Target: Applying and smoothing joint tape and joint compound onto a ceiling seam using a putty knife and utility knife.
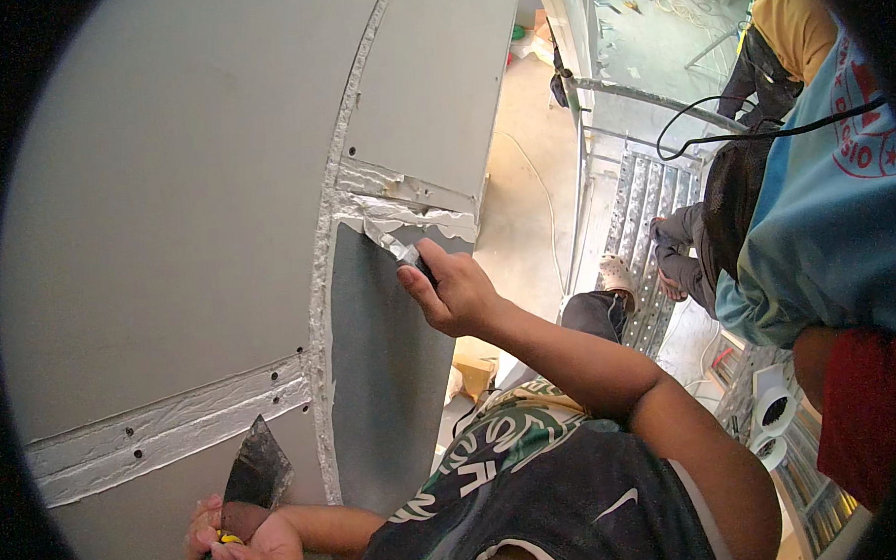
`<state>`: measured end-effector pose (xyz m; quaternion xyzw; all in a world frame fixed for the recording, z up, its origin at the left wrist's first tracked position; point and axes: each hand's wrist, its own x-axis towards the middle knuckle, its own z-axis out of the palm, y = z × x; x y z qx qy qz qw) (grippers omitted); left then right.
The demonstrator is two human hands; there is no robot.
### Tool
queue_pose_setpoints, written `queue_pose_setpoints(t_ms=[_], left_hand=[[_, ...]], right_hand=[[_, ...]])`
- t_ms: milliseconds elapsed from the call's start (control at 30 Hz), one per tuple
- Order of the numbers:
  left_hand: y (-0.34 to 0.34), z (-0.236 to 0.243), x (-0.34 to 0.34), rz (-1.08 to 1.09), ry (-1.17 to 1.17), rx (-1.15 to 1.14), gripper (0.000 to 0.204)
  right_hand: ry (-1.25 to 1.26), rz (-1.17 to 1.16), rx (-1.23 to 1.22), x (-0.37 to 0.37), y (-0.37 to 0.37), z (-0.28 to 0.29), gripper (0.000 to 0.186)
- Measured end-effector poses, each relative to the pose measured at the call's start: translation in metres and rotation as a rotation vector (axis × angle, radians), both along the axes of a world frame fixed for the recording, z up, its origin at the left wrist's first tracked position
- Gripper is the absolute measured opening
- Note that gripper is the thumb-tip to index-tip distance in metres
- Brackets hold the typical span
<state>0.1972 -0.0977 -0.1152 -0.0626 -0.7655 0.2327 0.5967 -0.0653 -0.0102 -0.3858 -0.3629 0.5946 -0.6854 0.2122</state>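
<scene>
- Right hand: closed around the handle of a small scraper; thumb and forefinger grip it near the blade.
- Scraper position: projects up and left from the right hand. Its tip lies at the ragged lower edge of a white filler strip; firm contact cannot be confirmed.
- Left hand: fingers curled around the handle of a putty knife, near the lower edge of the view. The handle is partly hidden by the fingers.
- Putty knife position: broad dark blade extends upward from the left hand, in front of the pale wall panel, just below a white horizontal band with dark fastener spots.
- Relative placement: the hands are well apart. The dark grey panel lies between them, bordered on its left by a rough white vertical seam. The scraper overlaps this panel's upper part.
</scene>
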Motion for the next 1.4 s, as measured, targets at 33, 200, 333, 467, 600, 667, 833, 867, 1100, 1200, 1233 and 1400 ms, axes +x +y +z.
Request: queue_pose_setpoints(t_ms=[33,200,333,467,600,667,833,867,1100,1200,1233,1400], left_hand=[[-0.001,0.001,0.002,0.002,-0.003,0.000,0.039],[-0.003,0.006,0.003,0.044,0.007,-0.109,0.038],[-0.001,0.003,0.006,0.034,0.028,0.003,0.038],[-0.003,-0.006,0.000,-0.022,-0.016,0.078,0.039],[0.001,0.000,0.018,-0.046,0.061,0.124,0.038],[-0.008,-0.002,0.001,-0.036,-0.025,-0.030,0.037],[-0.007,0.001,0.006,-0.010,-0.100,-0.062,0.037],[-0.005,0.000,0.003,0.052,-0.076,-0.091,0.037],[-0.017,-0.003,0.043,0.045,0.047,-0.024,0.036],[-0.009,0.006,0.045,0.289,-0.038,-0.297,0.039],[-0.005,0.006,0.037,0.141,-0.051,-0.154,0.041],[0.021,-0.014,-0.032,-0.150,0.057,0.222,0.029]], right_hand=[[-0.001,-0.008,0.011,0.001,0.000,0.001,0.036],[0.045,-0.053,0.074,-0.004,0.002,0.005,0.036],[-0.011,-0.158,0.136,0.005,-0.001,-0.010,0.033],[0.172,-0.417,0.252,0.025,0.034,-0.118,0.022],[-0.107,-0.161,0.098,0.030,0.042,-0.057,0.024],[-0.070,-0.146,0.054,0.025,0.025,-0.041,0.026],[0.006,-0.097,0.006,0.008,0.005,-0.005,0.034],[-0.025,-0.088,0.001,0.006,0.000,-0.010,0.034],[0.072,-0.082,0.021,-0.004,-0.001,-0.010,0.036],[0.066,-0.059,0.012,-0.001,-0.005,-0.009,0.035],[0.070,-0.056,0.014,0.001,-0.005,-0.007,0.035],[0.055,-0.076,0.131,0.003,-0.003,0.000,0.034]])
